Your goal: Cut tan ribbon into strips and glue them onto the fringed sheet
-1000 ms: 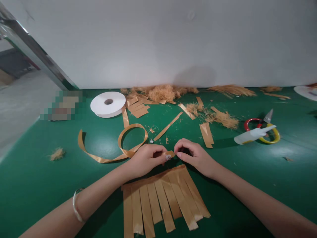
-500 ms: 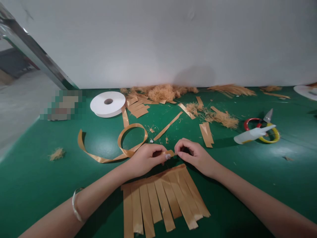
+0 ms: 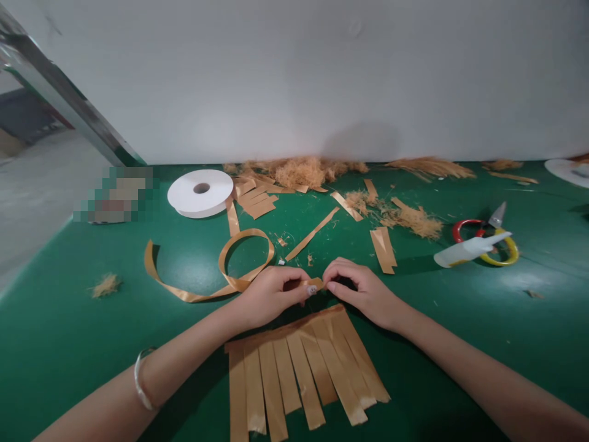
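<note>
My left hand (image 3: 278, 294) pinches a short gold ribbon piece (image 3: 315, 283) between thumb and fingers. The right end of that piece meets the fingertips of my right hand (image 3: 352, 286), which are closed on its edge. Just below both hands lies a fringe of gold ribbon strips (image 3: 294, 368), side by side and joined along a darker top band. Behind my left wrist a long gold ribbon (image 3: 184, 294) curls in a loop on the table. It runs back to a white ribbon roll (image 3: 201, 191).
Scissors (image 3: 497, 218) with red and yellow handles lie at right, a white nozzle bottle (image 3: 464, 252) across them. Frayed gold fibres (image 3: 304, 172) heap against the wall. Cut ribbon pieces (image 3: 383, 250) are scattered over the green table (image 3: 59, 344). A blurred-out item (image 3: 117, 196) sits far left.
My right fingertips have shifted very slightly left, against the end of the small ribbon piece. My left hand and the fringe have stayed in place.
</note>
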Available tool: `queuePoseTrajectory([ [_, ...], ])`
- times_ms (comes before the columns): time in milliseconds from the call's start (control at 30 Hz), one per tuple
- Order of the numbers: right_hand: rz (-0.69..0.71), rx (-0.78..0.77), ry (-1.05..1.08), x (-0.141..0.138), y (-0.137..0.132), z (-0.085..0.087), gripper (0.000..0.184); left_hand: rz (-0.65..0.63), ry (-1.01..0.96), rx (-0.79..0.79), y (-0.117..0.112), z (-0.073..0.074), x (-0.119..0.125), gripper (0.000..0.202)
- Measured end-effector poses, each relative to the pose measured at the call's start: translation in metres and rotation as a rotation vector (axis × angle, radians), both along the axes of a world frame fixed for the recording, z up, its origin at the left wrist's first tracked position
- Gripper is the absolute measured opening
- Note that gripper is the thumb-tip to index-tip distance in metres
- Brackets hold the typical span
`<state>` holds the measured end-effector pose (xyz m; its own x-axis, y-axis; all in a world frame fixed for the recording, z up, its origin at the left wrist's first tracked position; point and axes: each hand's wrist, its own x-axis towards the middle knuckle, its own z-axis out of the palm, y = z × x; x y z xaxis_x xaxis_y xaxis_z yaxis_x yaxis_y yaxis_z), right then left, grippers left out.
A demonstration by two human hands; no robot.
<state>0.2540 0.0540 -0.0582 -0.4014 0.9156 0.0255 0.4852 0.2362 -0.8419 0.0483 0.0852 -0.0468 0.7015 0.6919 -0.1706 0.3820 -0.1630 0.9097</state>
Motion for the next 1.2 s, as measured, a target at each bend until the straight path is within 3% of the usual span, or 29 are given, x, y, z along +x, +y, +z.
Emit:
queuePoseTrajectory([
  [200,0.038,-0.014,0.012,0.0004,0.0003,0.0019,0.017,-0.002,0.048,0.064,0.0004,0.0000,-0.0003,0.025],
  [1000,0.036,-0.088,0.129,0.0029,-0.0013,0.0003,0.015,0.045,-0.030,-0.040,-0.0011,0.0034,0.0015,0.021],
  [1200,-0.010,-0.153,0.265,0.0087,0.0020,-0.0048,0.017,0.054,-0.046,-0.021,-0.0012,0.0039,0.0007,0.023],
])
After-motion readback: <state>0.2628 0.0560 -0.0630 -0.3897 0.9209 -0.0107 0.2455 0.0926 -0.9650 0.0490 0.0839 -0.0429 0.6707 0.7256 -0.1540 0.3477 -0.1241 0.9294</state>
